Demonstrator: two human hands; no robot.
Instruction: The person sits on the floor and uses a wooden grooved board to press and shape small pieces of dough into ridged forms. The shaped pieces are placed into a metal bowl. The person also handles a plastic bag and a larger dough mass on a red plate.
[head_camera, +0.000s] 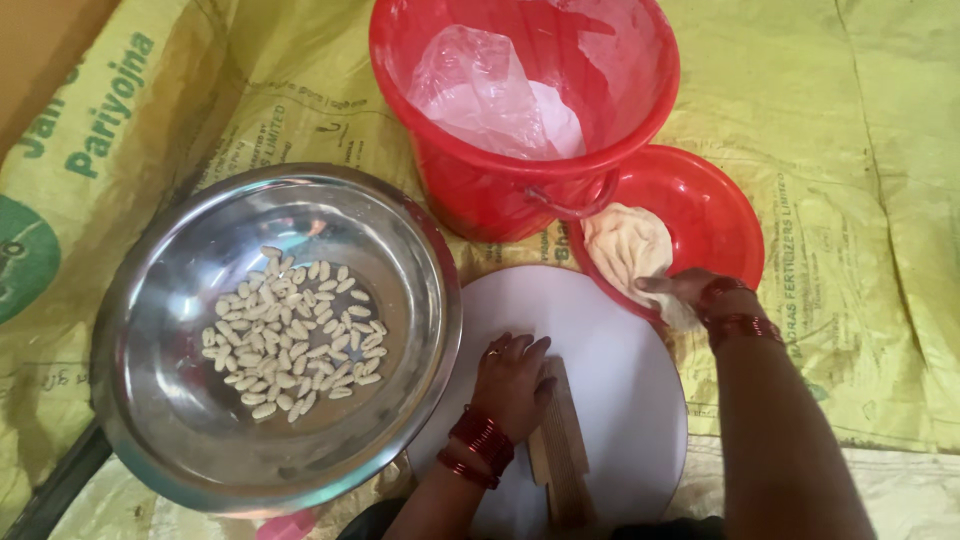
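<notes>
Red bucket (520, 190), red bowl (715, 215), silver basin (180, 420), white board (620, 340), cream dough (625, 245)

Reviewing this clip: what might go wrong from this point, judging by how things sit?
The right hand pulls at the dough lump in the red bowl, which sits tilted against the red bucket; it may slide or tip. The ridged wooden board lies under the left hand on the white round board; it could skid.

You had only one view, from the camera on your head, which looked almost straight down and sat close over the floor work: the steel bowl (275, 335) lay left, the red bucket (520, 110) at the top edge, your forearms entering from below
</notes>
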